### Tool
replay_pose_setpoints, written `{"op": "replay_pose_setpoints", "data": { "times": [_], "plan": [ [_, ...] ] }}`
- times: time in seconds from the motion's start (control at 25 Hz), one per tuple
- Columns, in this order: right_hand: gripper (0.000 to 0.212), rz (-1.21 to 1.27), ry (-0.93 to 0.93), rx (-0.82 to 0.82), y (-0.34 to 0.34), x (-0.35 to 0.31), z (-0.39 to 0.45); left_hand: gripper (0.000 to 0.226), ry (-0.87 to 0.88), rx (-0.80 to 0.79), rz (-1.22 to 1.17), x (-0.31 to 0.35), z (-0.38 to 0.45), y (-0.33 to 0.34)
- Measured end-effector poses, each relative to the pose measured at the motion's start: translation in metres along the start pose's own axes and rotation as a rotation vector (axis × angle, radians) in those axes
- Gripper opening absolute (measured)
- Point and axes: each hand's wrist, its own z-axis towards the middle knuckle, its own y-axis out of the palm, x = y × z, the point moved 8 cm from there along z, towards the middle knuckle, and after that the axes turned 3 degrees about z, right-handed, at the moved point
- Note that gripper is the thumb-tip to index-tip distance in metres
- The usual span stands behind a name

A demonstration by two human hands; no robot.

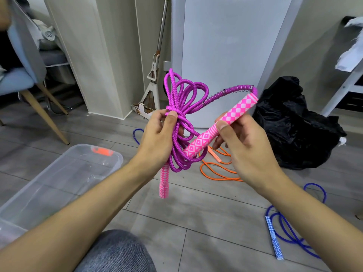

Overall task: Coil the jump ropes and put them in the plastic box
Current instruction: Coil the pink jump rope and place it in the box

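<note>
Head view, only cam. L hand [157, 138] curled round the middle of the purple jump rope [179, 99], thumb pinching the wrap that cinches the bundle; prob. held there so the loops can't spring apart while the end is finished. Loops fan out above the fist and hang below it. One pink handle [164, 183] dangles under the L hand, free. R hand [241, 146] grips the other pink handle [218, 126] between thumb and fingers, tilted up-right, with the spring-sleeved rope end [229, 92] arching back to the bundle. Judgement: last turn or tuck before boxing, handle kept clear so rope feeds w/o kinking. Plastic box [115, 161], clear, lid off, on floor at L, just beside L forearm, so drop-in is short; orange latch [102, 151] on far rim. Nothing visibly in it, though walls are transparent & glary. Still uncoiled on floor: orange rope [214, 171] under the hands, blue rope [284, 226] w/ checkered handle at R, another blue bit behind L hand. Black bag [294, 122] by white cabinet [225, 46]. Text/brands: none legible; handles show pattern only, mop-frame mark too small to read.
</note>
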Motion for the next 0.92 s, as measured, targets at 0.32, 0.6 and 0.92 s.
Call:
{"op": "replay_pose_setpoints", "data": {
  "times": [0.32, 0.6, 0.92],
  "plan": [
    [0.014, -0.095, -0.144, 0.001, 0.007, -0.01, -0.012, 0.023, 0.076, 0.041, 0.018, 0.008, 0.0, -0.006],
    [0.007, -0.374, -0.31, -0.145, 0.026, -0.015, -0.019, 0.023, -0.002, 0.097, -0.087, 0.009, -0.003, -0.004],
    [0.009, 0.034, 0.138, -0.345, 0.035, 0.035, -0.01, 0.022, -0.132, 0.007, -0.303, -0.002, -0.004, 0.01]
  ]
}}
